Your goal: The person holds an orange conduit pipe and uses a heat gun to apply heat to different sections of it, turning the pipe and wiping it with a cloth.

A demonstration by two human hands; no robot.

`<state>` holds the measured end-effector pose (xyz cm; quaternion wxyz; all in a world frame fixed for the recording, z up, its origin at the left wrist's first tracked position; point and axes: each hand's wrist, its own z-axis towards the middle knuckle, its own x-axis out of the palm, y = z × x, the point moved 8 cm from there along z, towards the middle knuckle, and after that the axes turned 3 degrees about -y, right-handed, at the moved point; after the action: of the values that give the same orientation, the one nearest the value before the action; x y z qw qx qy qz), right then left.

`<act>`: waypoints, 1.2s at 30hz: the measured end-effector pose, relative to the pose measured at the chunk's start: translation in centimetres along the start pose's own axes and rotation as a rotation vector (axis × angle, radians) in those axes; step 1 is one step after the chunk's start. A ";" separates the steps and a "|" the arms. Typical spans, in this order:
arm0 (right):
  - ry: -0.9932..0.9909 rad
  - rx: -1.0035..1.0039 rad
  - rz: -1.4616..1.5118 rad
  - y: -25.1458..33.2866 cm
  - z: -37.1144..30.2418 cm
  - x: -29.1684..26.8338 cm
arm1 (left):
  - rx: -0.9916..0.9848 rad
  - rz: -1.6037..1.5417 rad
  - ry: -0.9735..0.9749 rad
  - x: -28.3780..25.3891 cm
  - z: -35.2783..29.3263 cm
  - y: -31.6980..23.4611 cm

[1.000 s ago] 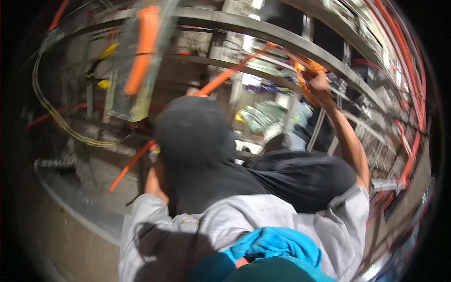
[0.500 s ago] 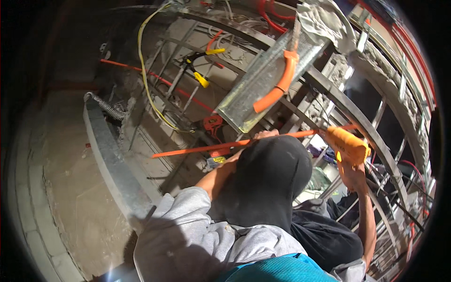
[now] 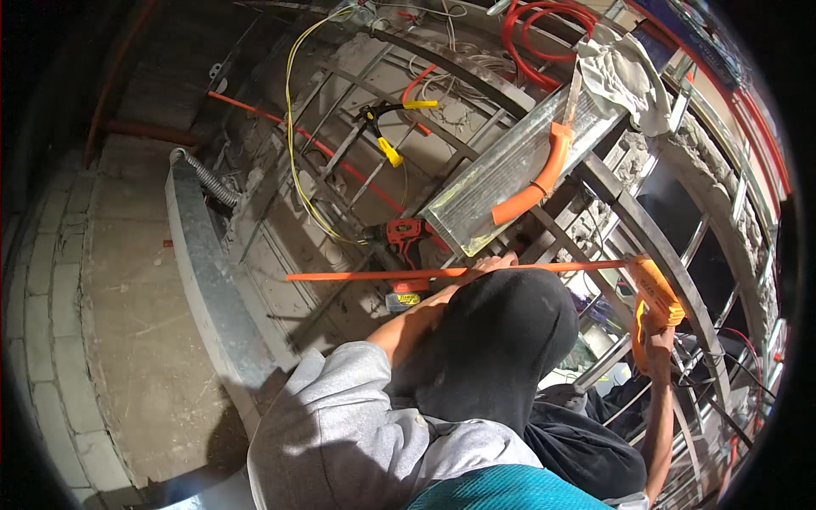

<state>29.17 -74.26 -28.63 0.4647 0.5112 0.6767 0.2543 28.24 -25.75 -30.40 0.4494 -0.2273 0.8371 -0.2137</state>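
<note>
A long thin orange conduit pipe (image 3: 365,274) lies almost level across the view, just beyond my raised knee. My left hand (image 3: 493,264) is closed around it near its middle; the knee hides part of the fingers. At the right, my right hand (image 3: 657,334) grips the handle of an orange pistol-shaped tool, which looks like a heat gun (image 3: 657,291). The tool's front end meets the pipe's right end; whether they touch I cannot tell. A red cordless drill (image 3: 406,238) stands beyond my left forearm.
A metal channel (image 3: 476,200) carries an orange-handled saw (image 3: 537,183) and a pale cloth (image 3: 623,78). Yellow-and-black handled cutters (image 3: 384,136) lie on the metal frame (image 3: 625,204). A yellow cable (image 3: 291,127), coiled red tubing (image 3: 518,42) and a metal spring (image 3: 206,178) lie farther off.
My view has shifted, moving the scene right and down. The pipe has turned more level, and the orange tool has tilted, with its front end now at the pipe's right end.
</note>
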 end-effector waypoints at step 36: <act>0.037 -0.028 0.037 4.2 -1.8 1.1 | -0.172 -0.069 0.207 -0.2 0.4 -0.2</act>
<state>29.43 -71.50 -24.80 0.4546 0.5123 0.6720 0.2815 28.66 -25.91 -30.34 0.3318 -0.2703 0.8860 -0.1786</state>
